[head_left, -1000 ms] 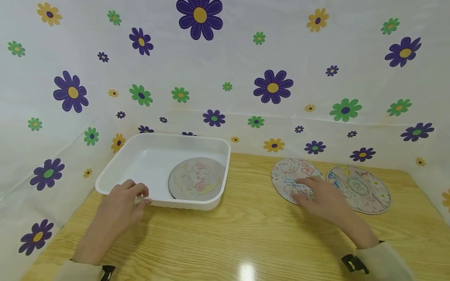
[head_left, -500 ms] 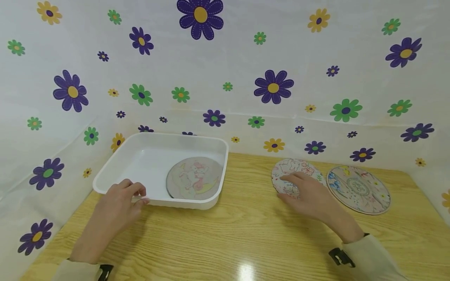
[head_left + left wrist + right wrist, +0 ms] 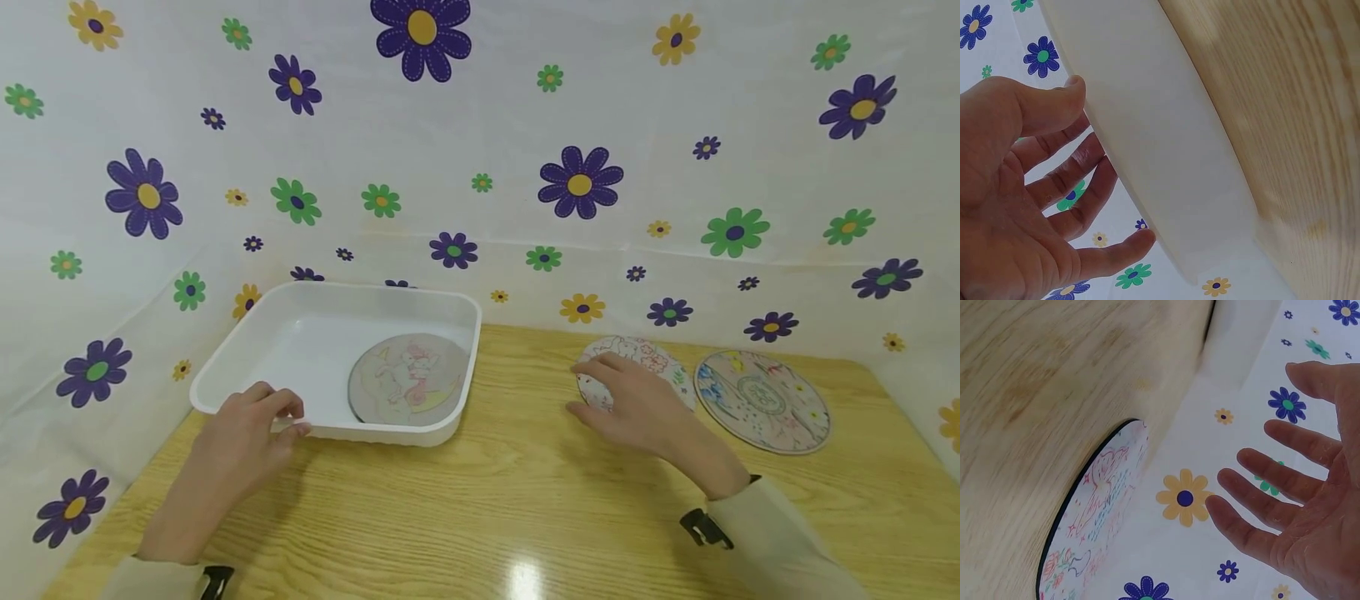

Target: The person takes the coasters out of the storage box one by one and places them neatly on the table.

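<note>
My left hand (image 3: 240, 458) grips the near rim of a white plastic tray (image 3: 1160, 125), thumb on the outside and fingers over the edge. Inside the tray, at its right end, lies a round grey mat (image 3: 405, 383) with a faded cartoon print. My right hand (image 3: 637, 412) hovers with spread fingers over a second round mat (image 3: 1100, 506), white with red and blue line drawings and a dark edge. The hand hides part of that mat in the head view. The right wrist view shows nothing between the fingers.
A third round mat (image 3: 795, 412), printed with flowers, lies on the wooden table (image 3: 480, 508) at the right. A white cloth (image 3: 510, 108) with purple, green and yellow flowers hangs behind the table and along its sides.
My right hand has moved left over the line-drawn mat, toward the tray. The tray has shifted slightly left with my left hand on its rim. The mats outside the tray stay put.
</note>
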### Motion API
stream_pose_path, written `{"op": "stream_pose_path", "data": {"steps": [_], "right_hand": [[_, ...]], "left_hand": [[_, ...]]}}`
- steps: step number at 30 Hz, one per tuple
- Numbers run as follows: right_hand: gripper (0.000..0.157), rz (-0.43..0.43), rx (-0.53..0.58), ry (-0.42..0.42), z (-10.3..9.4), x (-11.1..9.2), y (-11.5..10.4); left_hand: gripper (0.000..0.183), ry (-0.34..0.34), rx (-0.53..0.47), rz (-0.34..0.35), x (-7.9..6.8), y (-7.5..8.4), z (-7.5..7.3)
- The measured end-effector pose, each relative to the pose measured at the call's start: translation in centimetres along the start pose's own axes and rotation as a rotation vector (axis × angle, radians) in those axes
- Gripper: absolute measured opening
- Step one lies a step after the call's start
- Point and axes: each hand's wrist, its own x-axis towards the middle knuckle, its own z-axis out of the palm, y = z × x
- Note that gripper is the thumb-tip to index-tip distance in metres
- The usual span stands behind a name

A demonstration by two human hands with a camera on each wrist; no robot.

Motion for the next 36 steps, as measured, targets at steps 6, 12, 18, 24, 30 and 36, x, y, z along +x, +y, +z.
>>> {"op": "stream_pose_path", "data": {"steps": [6, 12, 18, 24, 30, 36], "right_hand": [[0.05, -0.003, 0.019, -0.022, 0.6, 1.0, -0.5], [0.052, -0.038, 0.036, -0.036, 1.1, 1.9, -1.1], [0.053, -0.037, 0.029, -0.037, 1.2, 3.0, -2.2], [0.052, -0.077, 0.043, -0.033, 1.5, 4.1, -3.3], [0.051, -0.088, 0.079, -0.045, 2.1, 5.2, -4.4], [0.049, -0.102, 0.093, -0.034, 3.0, 6.4, -5.4]], "left_hand": [[0.008, 0.011, -0.005, 0.011, 0.0, 0.0, 0.0], [0.008, 0.015, -0.008, 0.014, -0.1, 0.0, 0.1], [0.009, 0.036, 0.002, 0.018, -0.1, -0.1, 0.0], [0.01, 0.035, 0.006, 0.026, -0.1, -0.1, 0.1], [0.017, 0.015, 0.0, 0.018, 0.0, -0.1, 0.1], [0.035, 0.004, 0.03, -0.016, 0.0, 0.0, 0.0]]}}
